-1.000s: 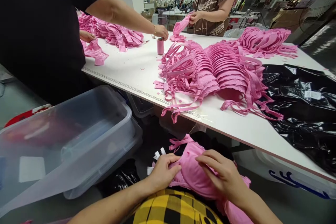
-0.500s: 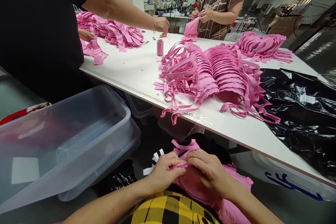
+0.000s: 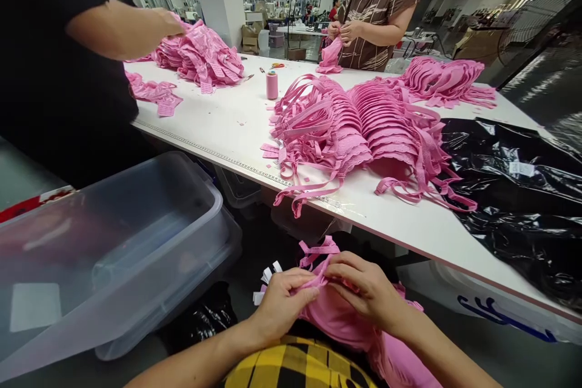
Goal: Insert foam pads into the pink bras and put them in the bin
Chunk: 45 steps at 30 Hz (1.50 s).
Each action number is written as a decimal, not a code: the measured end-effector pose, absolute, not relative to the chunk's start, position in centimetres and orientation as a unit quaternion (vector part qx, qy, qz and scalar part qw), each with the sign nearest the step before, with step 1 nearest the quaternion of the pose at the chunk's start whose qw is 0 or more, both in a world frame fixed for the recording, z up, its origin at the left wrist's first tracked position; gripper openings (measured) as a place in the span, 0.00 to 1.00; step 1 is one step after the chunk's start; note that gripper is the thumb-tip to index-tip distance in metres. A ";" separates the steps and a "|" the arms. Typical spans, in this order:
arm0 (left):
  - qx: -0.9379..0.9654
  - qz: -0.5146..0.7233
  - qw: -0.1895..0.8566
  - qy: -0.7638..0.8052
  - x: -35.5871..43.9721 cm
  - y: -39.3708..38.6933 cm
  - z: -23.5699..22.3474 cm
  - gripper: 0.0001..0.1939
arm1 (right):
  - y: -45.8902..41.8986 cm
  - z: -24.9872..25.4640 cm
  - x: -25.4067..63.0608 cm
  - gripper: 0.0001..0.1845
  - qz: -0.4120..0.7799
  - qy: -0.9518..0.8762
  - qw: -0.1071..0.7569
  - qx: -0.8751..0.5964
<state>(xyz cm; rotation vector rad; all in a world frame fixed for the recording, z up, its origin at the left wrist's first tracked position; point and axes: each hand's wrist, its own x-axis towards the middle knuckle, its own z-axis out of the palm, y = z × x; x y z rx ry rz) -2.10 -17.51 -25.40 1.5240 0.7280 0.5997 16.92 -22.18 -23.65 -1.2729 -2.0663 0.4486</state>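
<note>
A pink bra (image 3: 336, 318) lies in my lap, below the edge of the white table (image 3: 227, 121). My left hand (image 3: 282, 300) is closed, pinching its upper edge beside small white tags. My right hand (image 3: 364, 288) is closed too, fingers curled over the same edge, close against the left. Pink straps stick up just above both hands. On the table in front sits a long nested stack of pink bras (image 3: 359, 127) with straps hanging over the near edge.
A clear plastic bin (image 3: 113, 248) stands to my left. Black plastic sheeting (image 3: 513, 182) covers the table's right end. A pink thread spool (image 3: 271, 85) stands mid-table. One person in black works at a far-left pink pile (image 3: 204, 57); another in brown handles a pink garment (image 3: 330, 54).
My hands have drawn together onto the bra's upper edge. The person in black has pulled an arm back from the spool to the left pile. The view shifted slightly.
</note>
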 end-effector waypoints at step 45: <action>0.789 0.348 0.430 0.269 2.9 -13.9 -25.3 0.11 | -17.8 -17.5 19.2 0.16 0.577 -0.503 0.007 -0.644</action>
